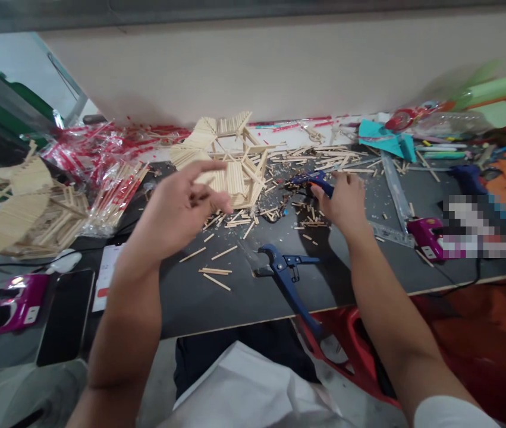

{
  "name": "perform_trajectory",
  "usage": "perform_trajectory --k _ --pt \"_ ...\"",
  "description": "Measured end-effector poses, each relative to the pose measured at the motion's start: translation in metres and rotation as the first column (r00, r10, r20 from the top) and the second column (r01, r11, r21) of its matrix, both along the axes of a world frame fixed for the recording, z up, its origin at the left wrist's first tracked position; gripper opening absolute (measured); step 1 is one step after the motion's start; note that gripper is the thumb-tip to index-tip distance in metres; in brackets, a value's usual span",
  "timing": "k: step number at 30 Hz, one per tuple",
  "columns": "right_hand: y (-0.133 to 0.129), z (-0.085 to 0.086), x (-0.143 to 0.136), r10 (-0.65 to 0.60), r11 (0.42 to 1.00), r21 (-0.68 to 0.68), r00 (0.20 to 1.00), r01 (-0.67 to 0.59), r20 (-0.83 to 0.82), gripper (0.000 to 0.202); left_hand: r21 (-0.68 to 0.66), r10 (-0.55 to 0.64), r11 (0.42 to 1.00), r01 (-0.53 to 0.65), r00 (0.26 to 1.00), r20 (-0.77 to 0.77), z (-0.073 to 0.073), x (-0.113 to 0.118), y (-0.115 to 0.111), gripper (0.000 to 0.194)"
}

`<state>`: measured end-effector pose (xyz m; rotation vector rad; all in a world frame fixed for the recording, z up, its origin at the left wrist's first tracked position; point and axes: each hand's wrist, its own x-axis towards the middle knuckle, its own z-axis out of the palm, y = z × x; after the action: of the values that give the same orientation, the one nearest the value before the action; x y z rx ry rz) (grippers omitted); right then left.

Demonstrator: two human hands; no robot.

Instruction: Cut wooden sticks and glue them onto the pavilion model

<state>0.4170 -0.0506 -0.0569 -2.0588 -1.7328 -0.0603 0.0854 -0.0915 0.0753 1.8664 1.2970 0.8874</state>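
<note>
Evidently mid-work, a person's left hand [170,208] hangs left of center, its fingers loosely curled and thumb and forefinger apart, in front of a model of pale wooden sticks [235,181] standing at upper center of the frame. Right of center, the right hand [346,199] is at the handle of a blue glue gun [308,178]; whether its fingers are clamped on it cannot be told. Loose sticks [342,157] litter the dark tabletop [230,309] around the gun, while a blue cutter [285,284] lies with jaws parted at lower center.
</note>
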Motion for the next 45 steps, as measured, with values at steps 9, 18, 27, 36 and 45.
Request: perform_trajectory --k 9,18,27,36,45 --pt "0.018 -0.034 0.029 -0.08 0.986 -0.162 0.975 0.047 -0.206 0.051 0.104 0.124 0.986 -0.13 0.99 0.061 -0.001 -0.007 0.035 0.049" --pt "0.015 -0.023 0.034 0.006 0.999 0.051 0.915 0.016 -0.404 0.042 0.053 0.146 0.987 -0.149 0.987 0.06 -0.008 -0.017 0.05 0.046" --pt "0.038 0.03 0.008 0.472 0.876 0.326 0.777 -0.357 -0.417 0.045 0.131 0.151 0.981 -0.144 0.987 -0.052 -0.016 -0.01 0.059 0.015" --pt "0.056 0.083 -0.049 0.48 0.86 0.238 0.874 -0.451 -0.079 0.022 0.116 0.169 0.98 -0.162 0.984 -0.056 -0.015 -0.012 0.059 0.02" --pt "0.055 0.084 -0.058 0.562 0.811 0.155 0.825 -0.563 0.061 0.015 0.085 0.179 0.981 -0.173 0.982 -0.066 -0.019 -0.004 0.06 0.025"
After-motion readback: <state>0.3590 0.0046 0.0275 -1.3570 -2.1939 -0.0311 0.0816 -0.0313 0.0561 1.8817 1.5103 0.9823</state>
